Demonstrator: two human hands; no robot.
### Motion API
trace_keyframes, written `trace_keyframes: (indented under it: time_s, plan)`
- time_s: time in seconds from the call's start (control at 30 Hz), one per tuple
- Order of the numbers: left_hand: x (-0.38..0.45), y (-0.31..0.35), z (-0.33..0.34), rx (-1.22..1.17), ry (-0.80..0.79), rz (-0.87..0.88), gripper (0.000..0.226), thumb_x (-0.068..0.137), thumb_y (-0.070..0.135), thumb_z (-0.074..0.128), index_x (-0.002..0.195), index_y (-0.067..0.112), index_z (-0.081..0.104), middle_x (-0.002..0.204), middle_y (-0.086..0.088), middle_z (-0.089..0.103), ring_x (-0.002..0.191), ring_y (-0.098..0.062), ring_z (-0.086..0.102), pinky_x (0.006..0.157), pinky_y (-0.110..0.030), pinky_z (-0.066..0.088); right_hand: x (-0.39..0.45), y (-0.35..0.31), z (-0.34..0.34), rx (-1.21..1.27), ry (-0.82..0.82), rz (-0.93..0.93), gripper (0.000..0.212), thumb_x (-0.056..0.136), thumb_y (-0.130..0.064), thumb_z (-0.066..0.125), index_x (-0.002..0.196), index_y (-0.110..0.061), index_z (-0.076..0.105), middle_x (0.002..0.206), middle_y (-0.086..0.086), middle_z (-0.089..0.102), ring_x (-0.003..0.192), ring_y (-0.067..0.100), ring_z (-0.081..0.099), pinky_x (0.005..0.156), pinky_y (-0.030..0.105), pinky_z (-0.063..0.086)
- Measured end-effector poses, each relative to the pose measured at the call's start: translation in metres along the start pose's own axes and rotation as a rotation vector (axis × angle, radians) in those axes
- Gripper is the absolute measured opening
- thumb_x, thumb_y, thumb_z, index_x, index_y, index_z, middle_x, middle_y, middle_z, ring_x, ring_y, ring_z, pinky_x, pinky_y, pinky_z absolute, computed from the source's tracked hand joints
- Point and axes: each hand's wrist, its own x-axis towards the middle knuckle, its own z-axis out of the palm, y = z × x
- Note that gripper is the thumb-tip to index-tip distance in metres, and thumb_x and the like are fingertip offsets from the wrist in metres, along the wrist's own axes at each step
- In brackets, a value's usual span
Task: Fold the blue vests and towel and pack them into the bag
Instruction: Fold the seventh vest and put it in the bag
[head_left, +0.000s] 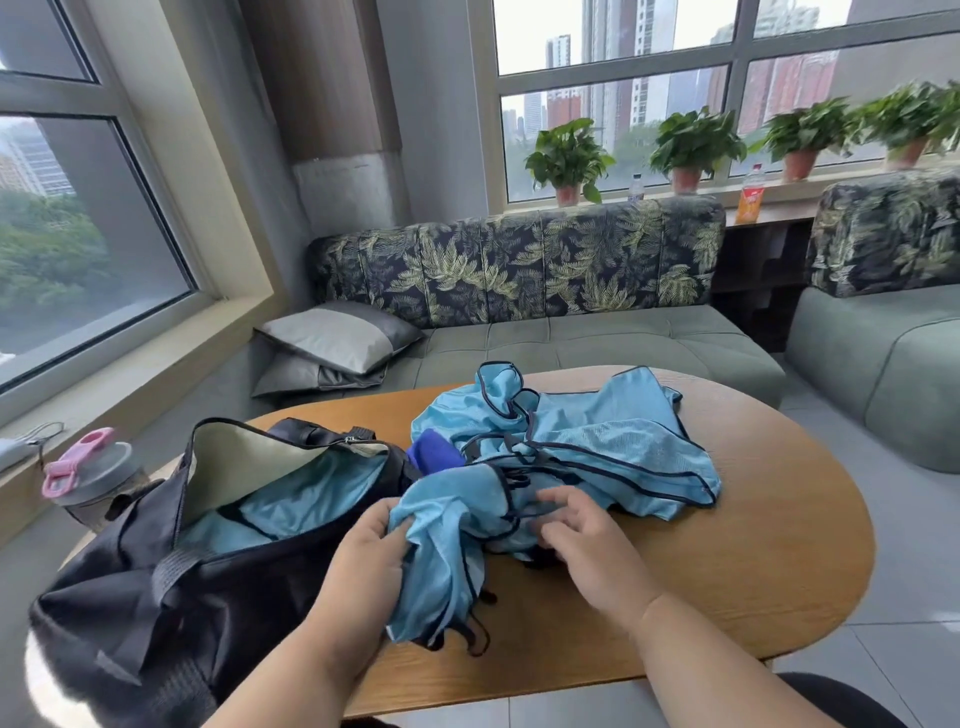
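The left hand (371, 551) pinches a crumpled light-blue mesh vest (447, 551) on the oval wooden table (753, 561), beside the open black duffel bag (156, 571). The right hand (587, 540) rests loosely curled on it. Folding seems just begun; next it likely needs spreading flat.

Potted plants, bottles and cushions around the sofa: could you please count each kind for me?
Potted plants on the sill: 4
Bottles on the sill: 2
Cushions: 2
Total: 8
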Motion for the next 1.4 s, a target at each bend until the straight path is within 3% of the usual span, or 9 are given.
trace_keyframes:
  time_s: [0.13,0.3,0.5,0.63,0.8,1.03,1.2,1.3,1.4]
  plan:
    - [0.001,0.019,-0.015,-0.272,0.082,0.045,0.042,0.1,-0.004,0.041,0.112,0.018,0.074,0.112,-0.02,0.076,0.092,-0.032,0.072,0.084,-0.044,0.057,0.008,0.021,0.002,-0.463,0.005,-0.086,0.057,0.094,-0.047,0.068,0.144,-0.05,0.041,0.136,-0.017,0.048,0.127,0.001,0.047,0.107,0.02,0.039]
    - [0.002,0.032,-0.023,-0.521,0.116,0.052,0.041,0.099,0.001,0.046,0.12,0.021,0.076,0.113,-0.017,0.078,0.098,-0.032,0.076,0.088,-0.043,0.057,0.022,0.038,0.006,-1.03,0.094,-0.008,0.062,0.096,-0.065,0.047,0.153,-0.043,0.036,0.151,-0.01,0.041,0.136,0.023,0.041,0.11,0.044,0.039]
    - [0.007,0.031,-0.031,-0.645,0.124,0.044,0.042,0.094,0.004,0.051,0.126,0.019,0.074,0.12,-0.018,0.076,0.101,-0.033,0.076,0.09,-0.044,0.06,0.042,0.037,-0.032,-1.005,0.243,0.166,0.047,0.101,-0.053,0.038,0.146,-0.04,0.043,0.15,-0.008,0.046,0.133,0.027,0.042,0.109,0.046,0.036]
    - [0.01,0.031,-0.029,-0.625,0.086,0.044,0.051,0.079,0.012,0.057,0.127,0.018,0.073,0.123,-0.019,0.074,0.106,-0.035,0.074,0.09,-0.046,0.059,0.056,0.041,-0.044,-1.01,0.175,0.183,0.052,0.104,-0.048,0.03,0.155,-0.038,0.035,0.161,-0.008,0.035,0.14,0.029,0.034,0.113,0.048,0.031]
    - [0.018,0.027,-0.026,-0.602,0.062,0.017,0.043,0.092,0.011,0.054,0.132,0.015,0.07,0.13,-0.025,0.069,0.122,-0.045,0.066,0.11,-0.062,0.048,0.069,0.04,-0.047,-0.983,0.057,0.15,0.062,0.103,-0.04,0.032,0.163,-0.041,0.018,0.172,-0.008,0.019,0.151,0.03,0.022,0.122,0.052,0.021]
    - [0.022,0.03,-0.018,-0.592,0.055,0.021,0.046,0.086,0.013,0.064,0.131,0.012,0.071,0.13,-0.025,0.069,0.125,-0.045,0.065,0.112,-0.064,0.046,0.056,0.034,-0.038,-0.517,-0.121,-0.01,0.069,0.103,-0.018,0.041,0.16,-0.053,0.025,0.172,-0.018,0.012,0.16,0.014,0.005,0.129,0.035,0.006]
    - [0.015,0.032,-0.013,-0.618,-0.008,0.007,0.047,0.087,0.013,0.061,0.132,0.007,0.07,0.132,-0.026,0.068,0.125,-0.045,0.064,0.114,-0.063,0.044,0.032,0.014,-0.022,-0.724,0.164,-0.185,0.054,0.098,-0.026,0.056,0.147,-0.045,0.049,0.151,-0.021,0.042,0.144,0.007,0.029,0.124,0.031,0.018]
    - [0.011,0.034,-0.015,-0.628,-0.007,0.022,0.051,0.079,0.016,0.065,0.129,0.007,0.072,0.131,-0.026,0.069,0.126,-0.046,0.063,0.114,-0.064,0.043,0.014,-0.003,-0.011,-0.414,-0.104,-0.114,0.051,0.097,-0.028,0.061,0.142,-0.05,0.051,0.137,-0.027,0.051,0.126,-0.003,0.048,0.113,0.022,0.039]
    - [0.005,0.032,-0.018,-0.645,-0.02,0.012,0.05,0.078,0.016,0.066,0.126,0.007,0.074,0.131,-0.027,0.069,0.127,-0.046,0.063,0.114,-0.065,0.042,-0.002,-0.006,0.001,-0.313,-0.25,-0.004,0.051,0.097,-0.039,0.069,0.141,-0.051,0.048,0.117,-0.022,0.064,0.1,-0.007,0.062,0.079,0.006,0.048]
